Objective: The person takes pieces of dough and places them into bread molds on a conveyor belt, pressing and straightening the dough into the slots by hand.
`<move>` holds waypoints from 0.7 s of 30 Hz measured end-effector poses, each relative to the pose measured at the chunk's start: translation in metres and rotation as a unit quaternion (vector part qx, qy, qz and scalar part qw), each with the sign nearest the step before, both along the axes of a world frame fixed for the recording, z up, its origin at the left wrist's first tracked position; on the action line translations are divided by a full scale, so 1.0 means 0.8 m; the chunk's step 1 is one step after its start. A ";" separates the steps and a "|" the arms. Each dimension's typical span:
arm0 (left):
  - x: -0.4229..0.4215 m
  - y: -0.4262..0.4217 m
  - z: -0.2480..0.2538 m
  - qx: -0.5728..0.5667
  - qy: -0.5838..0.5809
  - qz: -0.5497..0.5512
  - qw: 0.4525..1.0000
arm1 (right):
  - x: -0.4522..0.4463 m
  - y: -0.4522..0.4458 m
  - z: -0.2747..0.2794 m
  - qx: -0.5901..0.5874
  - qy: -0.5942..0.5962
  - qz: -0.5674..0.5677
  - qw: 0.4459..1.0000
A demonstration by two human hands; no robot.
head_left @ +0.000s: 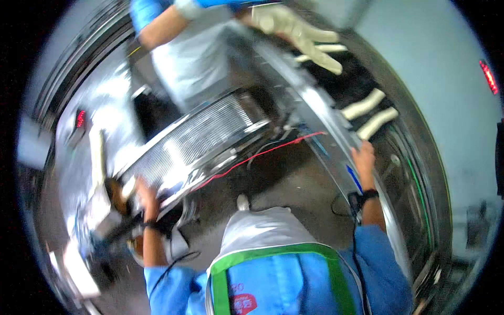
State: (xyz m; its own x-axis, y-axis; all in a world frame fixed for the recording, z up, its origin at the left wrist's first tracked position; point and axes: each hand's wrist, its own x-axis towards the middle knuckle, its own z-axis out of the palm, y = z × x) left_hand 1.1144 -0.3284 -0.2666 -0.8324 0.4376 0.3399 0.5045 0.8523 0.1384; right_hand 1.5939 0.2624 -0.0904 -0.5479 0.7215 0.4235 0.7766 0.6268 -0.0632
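My right hand (pixel 363 158) is at the metal rail beside a dark conveyor belt, fingers slightly bent and apart. Its fingertips are close to the near end of a pale dough-like strip (pixel 379 123); whether they touch is hard to tell. A second pale strip (pixel 363 104) lies just beyond it. My left hand (pixel 147 195) is smeared by motion at the lower left end of a ribbed metal roller bed (pixel 181 144). Next to it is a brownish round thing (pixel 115 194) with something pale at its edge. Another pale strip (pixel 97 155) lies on the shiny metal table.
Across from me stands a person in blue sleeves and a white apron (pixel 191 71). Long pale shapes (pixel 296 31), glove or strips, are at that person's hand. A red cord (pixel 252 157) runs below the roller bed. The metal rail (pixel 320 102) curves along the belt (pixel 341 79).
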 end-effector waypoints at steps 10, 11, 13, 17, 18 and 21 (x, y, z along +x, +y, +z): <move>-0.058 -0.082 0.042 -0.132 -0.140 0.038 0.980 | -0.017 0.016 0.003 -0.111 -0.071 -0.104 0.986; -0.046 -0.073 0.057 -0.135 -0.141 0.034 0.980 | -0.015 0.016 0.003 -0.105 -0.072 -0.106 0.986; -0.034 -0.055 0.082 -0.193 -0.164 0.093 0.963 | -0.015 0.021 0.002 -0.102 -0.074 -0.109 0.986; -0.029 -0.067 0.080 -0.191 -0.111 0.070 0.973 | -0.009 0.024 0.002 -0.103 -0.081 -0.133 0.982; -0.025 -0.062 0.083 -0.190 -0.111 0.070 0.973 | -0.009 0.025 0.003 -0.103 -0.087 -0.144 0.980; -0.054 -0.073 0.063 -0.252 -0.045 0.054 0.965 | -0.017 0.017 0.017 -0.134 -0.099 -0.178 0.970</move>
